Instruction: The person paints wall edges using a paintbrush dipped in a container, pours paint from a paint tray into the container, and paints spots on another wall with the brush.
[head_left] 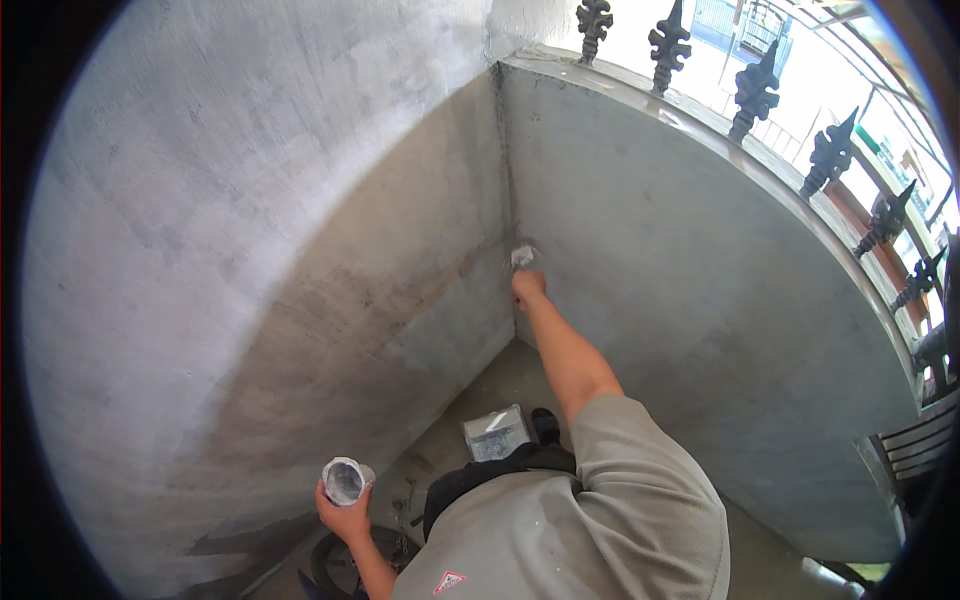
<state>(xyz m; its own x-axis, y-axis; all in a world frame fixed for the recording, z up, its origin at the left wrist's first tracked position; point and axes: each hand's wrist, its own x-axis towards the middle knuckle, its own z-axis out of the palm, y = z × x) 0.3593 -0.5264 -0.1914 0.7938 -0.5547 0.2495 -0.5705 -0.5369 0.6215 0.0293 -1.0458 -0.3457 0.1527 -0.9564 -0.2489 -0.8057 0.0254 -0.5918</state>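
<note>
My right arm reaches ahead to the inside corner where two grey walls meet. In my right hand (528, 287) is a small tool with a pale, grey-white end (522, 257), held at the right-hand wall (660, 240) just beside the corner; whether it is a brush or a scraper I cannot tell. A darker smudge surrounds that spot. Low on the left, my left hand (346, 517) grips a white cup (345, 482) from below, its mouth facing up. Grey residue coats the inside of the cup.
A greyish, see-through-looking box (497, 433) stands on the floor by my black shoe (545, 426). Something round and dark, like a wheel (335, 565), lies below my left hand. Black spear-shaped finials (755, 92) top the right wall. A dark slatted piece (925, 440) stands far right.
</note>
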